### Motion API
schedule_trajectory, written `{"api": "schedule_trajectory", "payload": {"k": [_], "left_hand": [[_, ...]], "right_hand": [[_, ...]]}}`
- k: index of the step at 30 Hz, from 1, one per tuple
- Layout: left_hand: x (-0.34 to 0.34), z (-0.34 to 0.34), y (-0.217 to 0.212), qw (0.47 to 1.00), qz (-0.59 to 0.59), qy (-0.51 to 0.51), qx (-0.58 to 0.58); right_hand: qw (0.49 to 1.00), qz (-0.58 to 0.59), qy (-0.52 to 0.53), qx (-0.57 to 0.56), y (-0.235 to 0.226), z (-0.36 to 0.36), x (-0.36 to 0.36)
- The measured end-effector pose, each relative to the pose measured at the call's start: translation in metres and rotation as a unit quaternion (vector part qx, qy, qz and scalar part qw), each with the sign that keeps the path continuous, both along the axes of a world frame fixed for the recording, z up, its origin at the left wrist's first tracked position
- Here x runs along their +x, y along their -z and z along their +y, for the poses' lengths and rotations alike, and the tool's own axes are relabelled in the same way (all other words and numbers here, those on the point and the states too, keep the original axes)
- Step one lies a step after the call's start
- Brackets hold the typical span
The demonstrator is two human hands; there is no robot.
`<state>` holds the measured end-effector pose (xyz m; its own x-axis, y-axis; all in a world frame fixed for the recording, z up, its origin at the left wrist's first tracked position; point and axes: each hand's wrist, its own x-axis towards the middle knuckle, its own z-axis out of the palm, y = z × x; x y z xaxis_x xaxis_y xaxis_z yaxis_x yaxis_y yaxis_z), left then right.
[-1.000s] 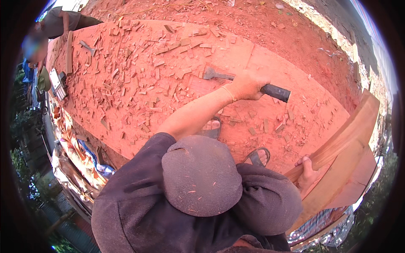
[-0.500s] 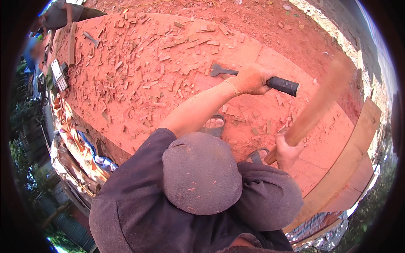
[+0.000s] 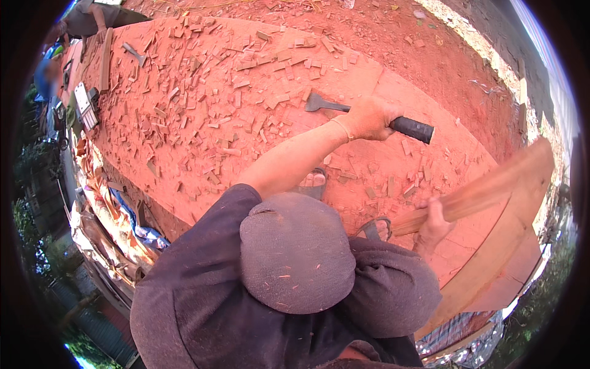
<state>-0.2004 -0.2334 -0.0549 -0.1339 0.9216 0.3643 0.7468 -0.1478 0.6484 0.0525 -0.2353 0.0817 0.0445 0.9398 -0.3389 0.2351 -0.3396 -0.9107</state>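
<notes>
My left hand is wrapped round a broad-bladed chisel. Its black-taped handle sticks out on the right, and the flared metal blade lies to the left, low over the reddish wooden slab. The blade's edge is beside a small dark notch, but whether it touches the wood I cannot tell. My right hand grips a long wooden club near its lower end. The club points up and right, away from the chisel, with its wide far end over the curved plank at the right.
Many wood chips litter the slab. My sandalled feet stand on it. A second chisel-like tool lies at the far left. Another person is at the upper left. A curved plank runs along the right edge.
The club has swung down and to the right, tilting closer to level. My right hand has turned with it. My left hand and the chisel have barely moved.
</notes>
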Motion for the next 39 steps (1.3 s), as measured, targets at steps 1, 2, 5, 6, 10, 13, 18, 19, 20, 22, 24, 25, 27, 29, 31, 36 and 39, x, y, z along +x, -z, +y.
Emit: {"api": "schedule_trajectory", "payload": {"k": [1, 2, 5, 6, 10, 13, 18, 19, 20, 22, 24, 25, 27, 29, 31, 36, 39], "left_hand": [[0.000, -0.003, -0.001, 0.998, 0.016, 0.027, -0.048], [0.000, -0.006, -0.001, 0.997, 0.029, 0.037, -0.063], [-0.007, -0.007, 0.001, 0.996, 0.052, 0.044, -0.058], [-0.006, -0.008, 0.002, 0.992, 0.043, 0.066, -0.099], [-0.006, -0.003, 0.006, 0.993, 0.030, 0.039, -0.106], [-0.002, -0.001, 0.007, 0.998, 0.046, 0.001, -0.031], [-0.006, -0.012, 0.008, 0.996, 0.056, 0.022, -0.059], [-0.010, -0.014, 0.009, 0.992, 0.085, 0.022, -0.095], [-0.010, -0.017, 0.009, 0.993, 0.083, 0.008, -0.084], [-0.010, -0.022, 0.007, 0.996, 0.052, 0.015, -0.067], [-0.007, -0.024, 0.002, 0.998, 0.027, 0.015, -0.048], [-0.005, -0.025, -0.002, 0.999, 0.011, 0.024, -0.033], [0.001, -0.025, -0.011, 0.999, -0.005, 0.029, -0.026], [0.001, -0.022, -0.021, 0.997, 0.002, 0.026, -0.075], [-0.004, -0.018, -0.028, 0.999, -0.035, 0.009, -0.021], [-0.027, -0.025, -0.034, 0.998, -0.064, -0.004, -0.013], [-0.032, -0.031, -0.031, 0.997, -0.073, 0.011, -0.021]], "right_hand": [[0.994, -0.057, -0.097, 0.002, 0.022, -0.017, -0.003], [0.972, -0.150, -0.170, -0.069, 0.039, -0.029, 0.004], [0.980, -0.071, -0.113, -0.149, 0.053, -0.043, 0.058], [0.978, -0.059, -0.103, -0.169, 0.040, -0.043, 0.079], [0.996, 0.058, 0.047, -0.050, -0.025, 0.002, 0.096], [0.972, 0.178, 0.151, -0.011, -0.033, 0.015, 0.045], [0.965, -0.149, -0.197, -0.089, 0.039, -0.032, -0.005], [0.972, -0.111, -0.184, -0.095, 0.047, -0.035, 0.006], [0.970, -0.086, -0.177, -0.144, 0.052, -0.037, 0.018], [0.974, -0.014, -0.131, -0.185, 0.043, -0.033, 0.049], [0.987, 0.033, -0.096, -0.123, 0.021, -0.021, 0.070], [0.993, 0.000, -0.041, -0.108, 0.006, -0.014, 0.074], [0.999, 0.012, 0.009, -0.047, -0.026, 0.002, 0.074], [0.999, 0.046, 0.026, 0.003, -0.054, 0.017, 0.072], [0.997, 0.063, 0.048, 0.018, -0.076, 0.030, 0.081], [0.987, 0.126, -0.012, 0.095, -0.097, 0.060, 0.137], [0.975, 0.151, -0.030, 0.161, -0.115, 0.080, 0.137]]}}
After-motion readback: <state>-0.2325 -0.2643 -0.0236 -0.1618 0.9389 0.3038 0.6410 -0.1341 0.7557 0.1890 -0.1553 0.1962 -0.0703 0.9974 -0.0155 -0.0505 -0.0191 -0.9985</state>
